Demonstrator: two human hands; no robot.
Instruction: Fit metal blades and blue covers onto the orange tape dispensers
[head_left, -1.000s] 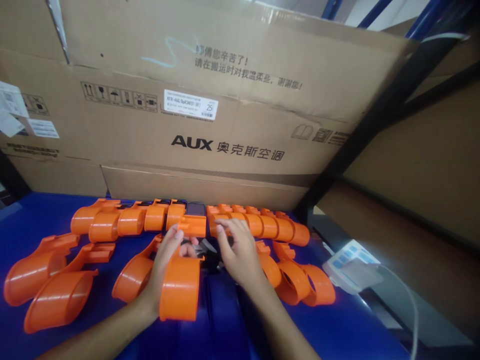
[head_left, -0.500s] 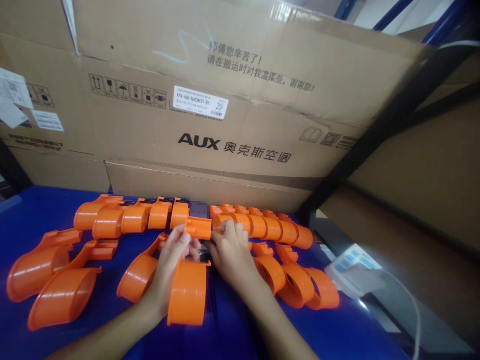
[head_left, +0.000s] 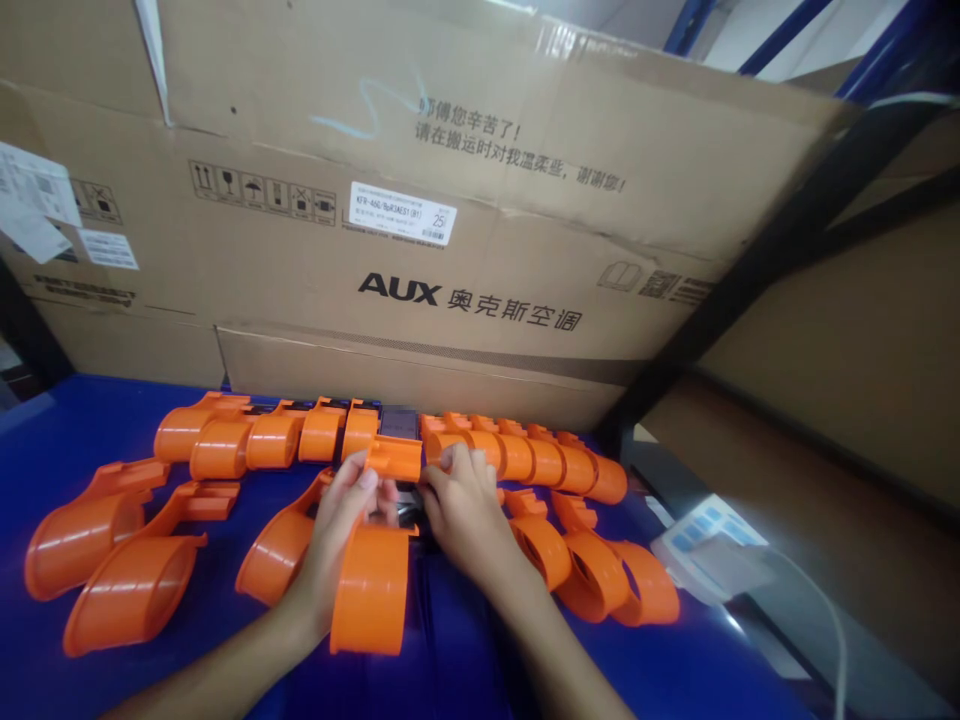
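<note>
My left hand (head_left: 349, 525) is closed around an orange plastic part with a wide ring (head_left: 370, 590) at its lower end and a ribbed, channel-like head (head_left: 394, 458) at the top. Between the two hands a small dark, shiny piece shows, mostly hidden. My right hand (head_left: 465, 505) is beside the head, fingers bent and pinched together; whatever they grip is hidden. Behind the hands stands a dark block (head_left: 398, 422). Similar orange ring parts lie to the left (head_left: 135, 590) and to the right (head_left: 596, 572).
Two rows of orange ring parts (head_left: 272, 440) lie on the blue tabletop (head_left: 45, 430). A large cardboard box (head_left: 300, 260) walls off the back. At the right are a black frame post (head_left: 720, 270) and a white-and-blue box (head_left: 709, 540) with a white cable (head_left: 832, 610).
The view has shifted slightly. Both hands keep almost the same pose around the orange part, whose ring has swung slightly left.
</note>
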